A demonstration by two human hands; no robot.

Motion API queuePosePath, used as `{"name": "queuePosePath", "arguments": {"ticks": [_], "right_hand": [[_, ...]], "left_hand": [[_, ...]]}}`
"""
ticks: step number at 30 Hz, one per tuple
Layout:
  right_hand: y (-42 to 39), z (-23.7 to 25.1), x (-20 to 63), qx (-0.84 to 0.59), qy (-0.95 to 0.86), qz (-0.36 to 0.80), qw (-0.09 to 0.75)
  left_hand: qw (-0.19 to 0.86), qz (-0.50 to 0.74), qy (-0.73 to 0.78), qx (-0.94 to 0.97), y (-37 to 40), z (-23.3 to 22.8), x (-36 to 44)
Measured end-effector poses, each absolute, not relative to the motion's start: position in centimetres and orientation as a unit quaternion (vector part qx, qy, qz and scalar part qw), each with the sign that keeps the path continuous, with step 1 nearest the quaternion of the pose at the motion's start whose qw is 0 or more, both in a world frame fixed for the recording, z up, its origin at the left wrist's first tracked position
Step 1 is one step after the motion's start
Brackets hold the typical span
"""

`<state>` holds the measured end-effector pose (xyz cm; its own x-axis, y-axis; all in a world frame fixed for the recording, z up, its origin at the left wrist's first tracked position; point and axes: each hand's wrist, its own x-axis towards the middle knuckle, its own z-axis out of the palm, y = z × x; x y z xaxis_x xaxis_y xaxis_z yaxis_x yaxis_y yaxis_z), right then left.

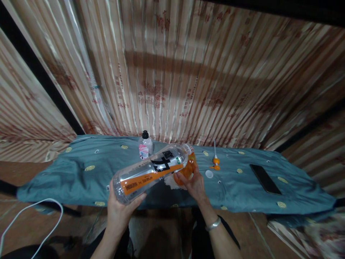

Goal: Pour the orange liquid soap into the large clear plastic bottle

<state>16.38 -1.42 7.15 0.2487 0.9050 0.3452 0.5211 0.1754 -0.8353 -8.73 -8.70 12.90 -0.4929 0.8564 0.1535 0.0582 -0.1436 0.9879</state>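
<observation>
Large clear drink bottle [151, 172] with an orange-and-black label, tipped nearly flat above the near edge of the table, its open mouth directed into a small orange container [188, 169]. Your left hand [120, 208] is closed under the bottle's base; your right hand [194, 182] is wrapped around the orange container, pressing it against the bottle's neck. A crumpled white cloth or paper [170, 181] sits just under the two mouths.

Hazards, as judged from this view: the bottle rests on one hand at its far end only, so a tilt too steep would send liquid out faster than the small container can take it, wetting the teal bedsheet-like cover [81, 169]. The mouths touch but are not locked, so a slight drift of either hand would open a gap. How full either vessel is cannot be told.

Further out: a white cap [209, 174] and an orange pump nozzle [215, 162] lie loose just right of your right hand and could be knocked away. A small black-capped bottle [145, 146] stands upright behind. A dark phone [265, 178] lies well apart to the right, within reach of a running spill. A white cable [32, 216] trails at lower left.
</observation>
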Motion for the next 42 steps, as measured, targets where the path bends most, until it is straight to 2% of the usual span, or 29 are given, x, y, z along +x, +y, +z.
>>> {"name": "queuePosePath", "arguments": {"ticks": [24, 42], "right_hand": [[-1.3, 6.6, 16.2, -0.584, -0.587, 0.197, 0.525], [-1.3, 7.0, 16.2, -0.6, -0.577, 0.208, 0.513]], "left_hand": [[0.294, 0.644, 0.581, 0.403, -8.2, 10.9, -9.6], [0.289, 0.634, 0.587, 0.413, -8.4, 11.8, -9.4]]}}
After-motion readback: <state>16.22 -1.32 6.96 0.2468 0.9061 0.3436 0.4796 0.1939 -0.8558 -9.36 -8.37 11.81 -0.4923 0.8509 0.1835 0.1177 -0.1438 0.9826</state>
